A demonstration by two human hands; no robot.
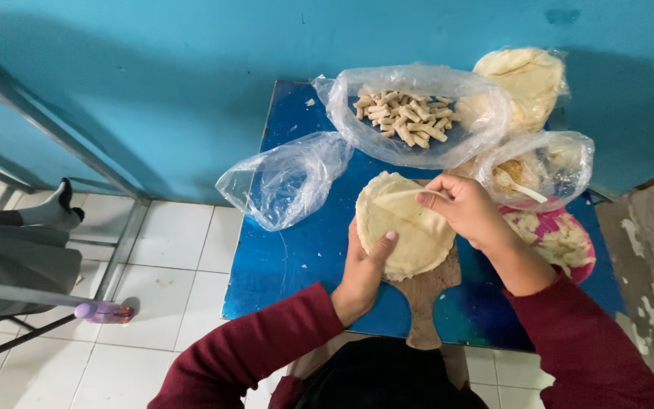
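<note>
Board: the wooden paddle board (424,297) lies nearest you, its handle pointing at your body, on the blue counter (297,257).
Wrapper: the round pale dough sheet (406,227) rests on the board, overhanging its left edge.
Left hand: your left hand (363,269) cups the sheet's left rim from below, thumb pressed on top.
Right hand: your right hand (467,210) has its fingers pinched on a thin pale stick (410,194) laid across the sheet.
Handling: judged soft, light, limp and easy to tear; support it under the rim, not by a pinched edge.
Nearby: a bag of small pale sticks (406,117), an empty clear bag (285,182), and a bag with a spoon (539,170).
</note>
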